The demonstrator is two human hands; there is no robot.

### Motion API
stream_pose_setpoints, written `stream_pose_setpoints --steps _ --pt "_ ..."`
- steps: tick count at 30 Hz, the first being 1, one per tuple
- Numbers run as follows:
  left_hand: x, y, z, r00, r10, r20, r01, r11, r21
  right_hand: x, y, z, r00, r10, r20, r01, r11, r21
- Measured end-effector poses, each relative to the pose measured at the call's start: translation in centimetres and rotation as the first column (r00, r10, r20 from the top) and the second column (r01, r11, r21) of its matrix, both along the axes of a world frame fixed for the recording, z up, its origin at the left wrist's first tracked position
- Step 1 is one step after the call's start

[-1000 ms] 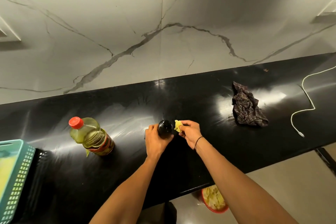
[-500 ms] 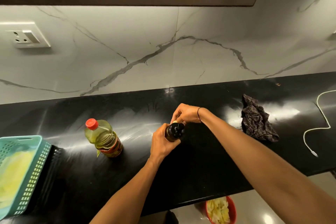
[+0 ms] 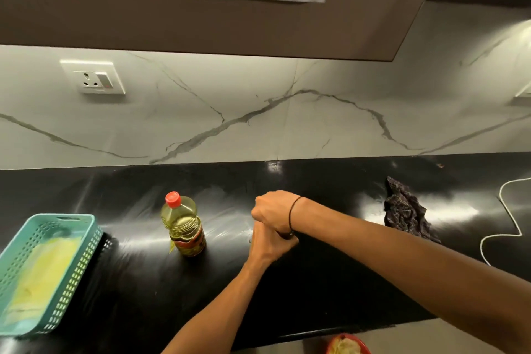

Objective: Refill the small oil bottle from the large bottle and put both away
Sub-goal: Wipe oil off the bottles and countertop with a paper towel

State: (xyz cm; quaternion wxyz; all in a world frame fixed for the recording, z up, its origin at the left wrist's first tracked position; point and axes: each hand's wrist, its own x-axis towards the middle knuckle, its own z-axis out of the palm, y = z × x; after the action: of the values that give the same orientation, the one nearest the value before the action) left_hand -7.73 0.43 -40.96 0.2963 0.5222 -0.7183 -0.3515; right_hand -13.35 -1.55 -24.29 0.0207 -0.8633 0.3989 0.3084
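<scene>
I see both hands stacked at the centre of the black counter [image 3: 330,282]. The left hand [image 3: 268,241] is clenched around the small dark bottle [image 3: 286,236], of which only a sliver shows beneath the wrist. The right hand [image 3: 275,210] is closed over the bottle top from above. The large oil bottle [image 3: 184,225], red cap on, stands upright just left of the hands. A teal basket [image 3: 86,241] sits at far left; a crumpled cloth [image 3: 405,211] lies to the right.

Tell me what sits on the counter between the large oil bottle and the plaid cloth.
Both hands, left and right, stacked together; head view shows bare counter otherwise.
</scene>
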Motion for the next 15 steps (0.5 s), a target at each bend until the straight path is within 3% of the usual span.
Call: stream_pose_setpoints --steps 4,7,9,11,15 --pt "0.1 0.9 1.0 0.998 -0.014 -0.063 0.021 0.993 0.113 -1.4 -0.3 1.3 0.997 -0.062 0.04 0.061 0.998 0.024" --pt "0.1 1.3 1.5 0.992 -0.038 -0.121 0.046 0.997 0.063 -3.1 -1.8 1.9 0.964 -0.265 0.036 0.264 0.964 0.044" --pt "0.3 1.6 2.0 0.988 -0.049 -0.149 0.055 0.998 0.039 -5.4 -3.3 2.1 0.904 -0.423 0.059 0.403 0.891 0.209" --pt "0.7 1.7 2.3 0.985 -0.014 -0.174 0.02 0.999 0.031 -7.9 -4.0 2.0 0.771 -0.615 0.167 0.49 0.739 0.462" --pt "1.1 1.3 3.0 0.969 0.107 -0.224 -0.092 0.993 0.074 -10.4 -2.2 0.0 0.28 -0.837 0.471 0.506 0.545 0.668"
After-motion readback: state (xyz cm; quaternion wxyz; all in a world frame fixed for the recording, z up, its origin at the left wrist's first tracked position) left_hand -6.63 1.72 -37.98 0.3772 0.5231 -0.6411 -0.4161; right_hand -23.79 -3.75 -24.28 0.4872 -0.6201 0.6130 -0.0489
